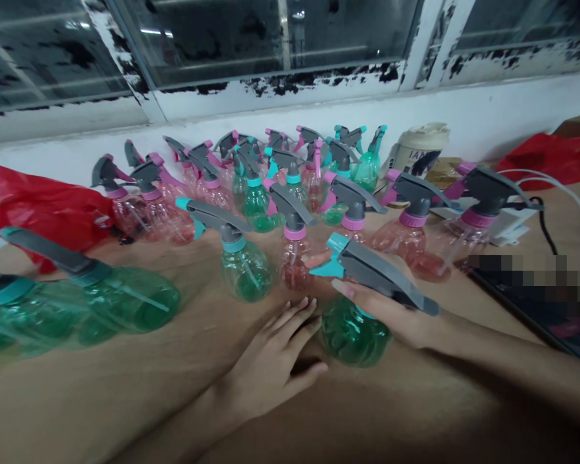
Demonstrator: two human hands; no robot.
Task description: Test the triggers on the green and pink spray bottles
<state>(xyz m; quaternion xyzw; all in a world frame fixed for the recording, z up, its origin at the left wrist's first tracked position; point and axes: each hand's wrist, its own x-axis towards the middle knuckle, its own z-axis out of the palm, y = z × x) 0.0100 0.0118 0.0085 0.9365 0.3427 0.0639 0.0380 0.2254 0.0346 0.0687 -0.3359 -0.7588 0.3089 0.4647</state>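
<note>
My right hand (pixel 401 309) is closed around the neck of a green spray bottle (pixel 355 338) with a grey and turquoise trigger head. The bottle is nearly upright. My left hand (pixel 280 361) lies flat on the wooden table (pixel 183 393), fingers stretched out, just left of that bottle and holding nothing. Beyond my hands stand another green spray bottle (pixel 246 274) with a turquoise collar and a pink spray bottle (pixel 294 261) with a pink collar. More pink spray bottles, one of them (pixel 399 235) near my right hand, continue the row to the right.
Several pink and green bottles (pixel 212 193) crowd the back by the wall. Green bottles (pixel 130 299) stand at the left. Red plastic bags (pixel 53 206) lie at both sides. A white paper cup (pixel 418 148), a cable (pixel 555 177) and a dark flat device (pixel 512 290) are on the right.
</note>
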